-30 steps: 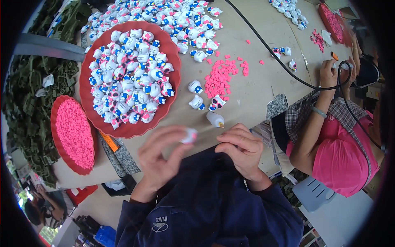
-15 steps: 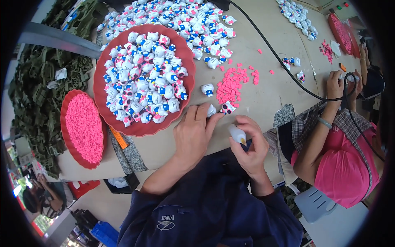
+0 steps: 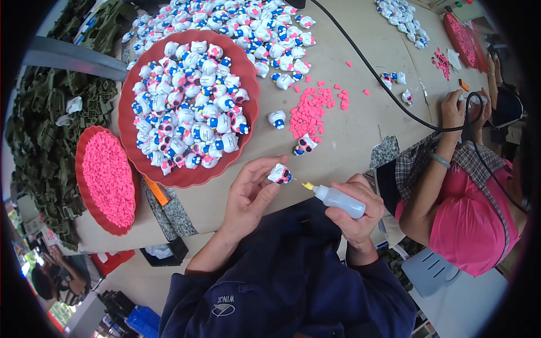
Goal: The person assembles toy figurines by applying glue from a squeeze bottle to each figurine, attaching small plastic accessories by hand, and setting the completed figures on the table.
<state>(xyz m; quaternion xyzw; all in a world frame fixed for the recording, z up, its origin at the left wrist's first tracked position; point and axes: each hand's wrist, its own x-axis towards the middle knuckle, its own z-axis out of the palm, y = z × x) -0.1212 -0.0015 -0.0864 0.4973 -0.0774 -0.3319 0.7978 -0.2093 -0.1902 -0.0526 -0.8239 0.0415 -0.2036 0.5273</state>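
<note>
Between the fingers of my left hand (image 3: 248, 194) is a small white cat figurine (image 3: 279, 174) with dark pink-rimmed glasses. My right hand (image 3: 360, 211) grips a translucent squeeze bottle (image 3: 339, 201) with a yellow nozzle base, its thin tip pointing left, at or just beside the figurine; contact is too small to make out. Beyond the hands, another figurine (image 3: 305, 145) with glasses stands on the table, close to a scatter of small pink pieces (image 3: 307, 112). One more figurine (image 3: 276, 119) in white and blue sits left of those pieces.
A big red scalloped tray (image 3: 248, 73) heaped with figurines stands at left, beside a narrower red tray (image 3: 134, 211) of pink pieces. More figurines (image 3: 225, 19) pile up behind. A black cable (image 3: 372, 62) crosses the table. At right, a co-worker in a pink top (image 3: 470, 236) is seated.
My left hand has lifted a figurine from the table and drawn it nearer. The bottle in my right hand has turned so its nozzle points at the figurine. The whole view has shifted slightly.
</note>
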